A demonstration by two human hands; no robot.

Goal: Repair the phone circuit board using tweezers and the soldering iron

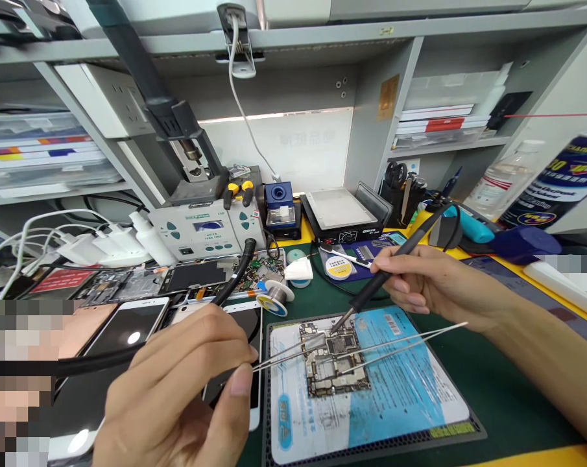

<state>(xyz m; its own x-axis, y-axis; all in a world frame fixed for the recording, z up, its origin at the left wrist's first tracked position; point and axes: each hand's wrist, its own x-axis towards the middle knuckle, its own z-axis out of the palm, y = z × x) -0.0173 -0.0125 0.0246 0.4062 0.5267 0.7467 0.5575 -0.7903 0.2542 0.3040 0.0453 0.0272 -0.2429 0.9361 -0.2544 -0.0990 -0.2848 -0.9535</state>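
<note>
A phone circuit board [328, 383] lies on a blue and white sheet [395, 415] in the middle. My right hand [429, 282] grips a black soldering iron [371, 290] like a pen, its metal tip at the board's upper part. My left hand [191, 389] is closed, with thin metal tweezers [283, 357] pinched between thumb and fingers. The tweezers' prongs reach over the left side of the board. Another pair of thin metal prongs [410, 344] stretches across the board and sheet to the right; what they belong to is unclear.
Phones [140, 324] lie at the left and a solder spool [275, 298] behind the sheet. Farther back stand a hot-air station [205, 227], a flat heating plate [339, 209] and a blue holder [279, 202]. Bottles [507, 175] are at the right. A black hose [237, 275] arches near my left hand.
</note>
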